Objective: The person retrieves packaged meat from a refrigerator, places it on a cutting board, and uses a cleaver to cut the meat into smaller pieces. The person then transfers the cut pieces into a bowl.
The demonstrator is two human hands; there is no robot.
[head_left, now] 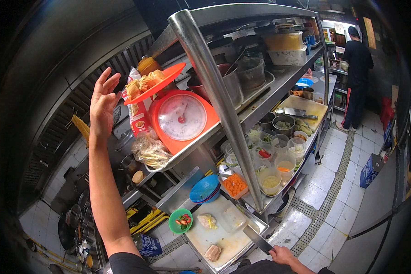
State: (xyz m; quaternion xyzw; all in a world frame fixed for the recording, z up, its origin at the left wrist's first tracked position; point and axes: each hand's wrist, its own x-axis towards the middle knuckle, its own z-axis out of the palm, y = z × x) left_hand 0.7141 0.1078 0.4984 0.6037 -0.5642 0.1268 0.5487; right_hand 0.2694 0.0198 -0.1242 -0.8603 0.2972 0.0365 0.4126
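Observation:
My left hand [106, 102] is raised high on the left, fingers apart and holding nothing I can see. Just to its right, an orange-red kitchen scale [180, 119] with a round dial stands on a metal shelf. Its orange-red pan [169, 77] bears pieces of golden-brown food [144, 85]. My right hand [283, 255] grips the handle of a broad-bladed knife [257, 239] low on the right. The blade points up and left over the edge of a white cutting board [223, 234]. On the board lie a pale raw piece [207, 221] and a browner chunk of meat [213, 252].
Beside the board are a green bowl [173, 222] of cut red and green pieces, stacked blue bowls [204, 188] and a tub of orange shreds [235, 184]. A steel post [214, 96] rises close by. A person in dark clothes [357, 73] stands far right.

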